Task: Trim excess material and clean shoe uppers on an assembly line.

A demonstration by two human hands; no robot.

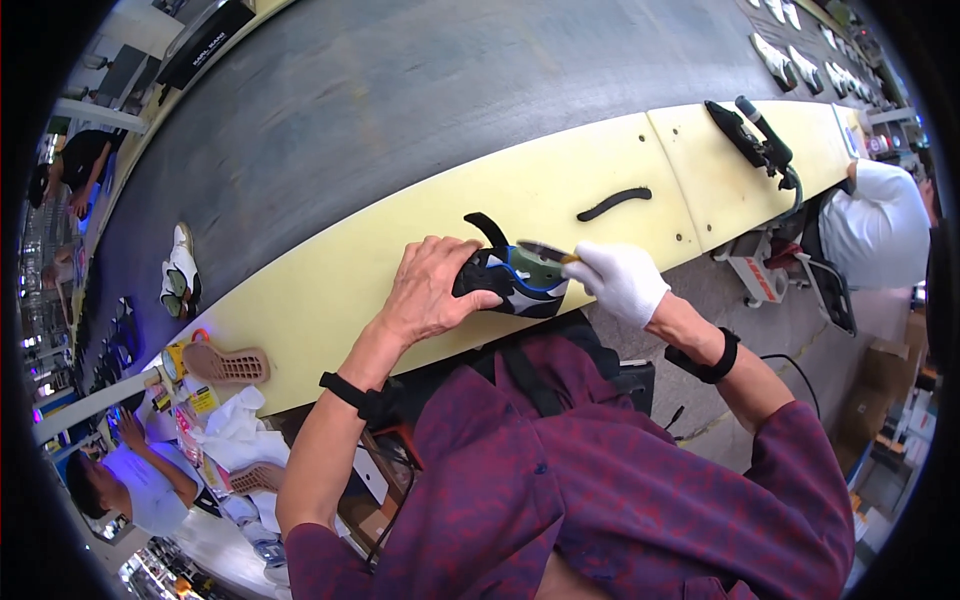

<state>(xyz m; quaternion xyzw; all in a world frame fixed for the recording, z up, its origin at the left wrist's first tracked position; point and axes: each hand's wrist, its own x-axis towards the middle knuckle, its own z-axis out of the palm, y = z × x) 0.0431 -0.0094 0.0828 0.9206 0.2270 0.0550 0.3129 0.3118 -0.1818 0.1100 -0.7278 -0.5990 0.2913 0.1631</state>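
A black, white and grey shoe upper [520, 299] with blue trim and a green area lies tilted near the table's front edge. My bare left hand [437, 288] is wrapped round its left end, thumb and fingers pressing it. A black strap-like piece [486, 229] sticks up beside it. In the white-gloved right hand [625, 283] is a slim tool with a yellowish handle and a dark, long head [543, 250]; the head lies over the green area. Whether it is a brush or a blade I cannot tell. My right fingers are closed round the handle.
A curved black strip [614, 203] lies on the cream table [360, 250]. Further right rests a black handheld device [750, 135] with a hose. Beyond runs a grey conveyor belt [400, 100] carrying shoes [180, 270]. A brown sole [226, 364] lies left; a person in white [875, 230] sits right.
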